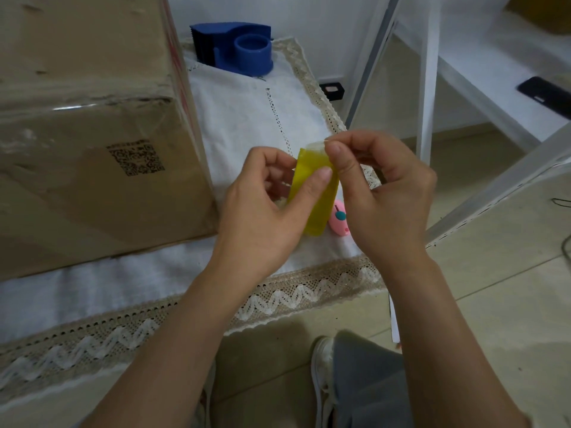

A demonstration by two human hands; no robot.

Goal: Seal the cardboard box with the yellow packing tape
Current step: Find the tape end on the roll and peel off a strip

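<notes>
Right fingers (335,152) pinching the loose end of the yellow packing tape roll (313,193), left hand (265,208) clamped around it, thumb pressed on its face. Held above the lace-edged cloth (253,118) on the bench, just beside the cardboard box (92,134). Probably still freeing the end; next, peeling out a length and carrying it to the box seam.

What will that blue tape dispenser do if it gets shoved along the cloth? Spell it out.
The blue tape dispenser looks like moulded plastic with no roll loaded on its hub, so it is probably light and rigid. Its base looks broad, so it would likely slide rather than tip. The white cloth under it may bunch up and drag.
</notes>
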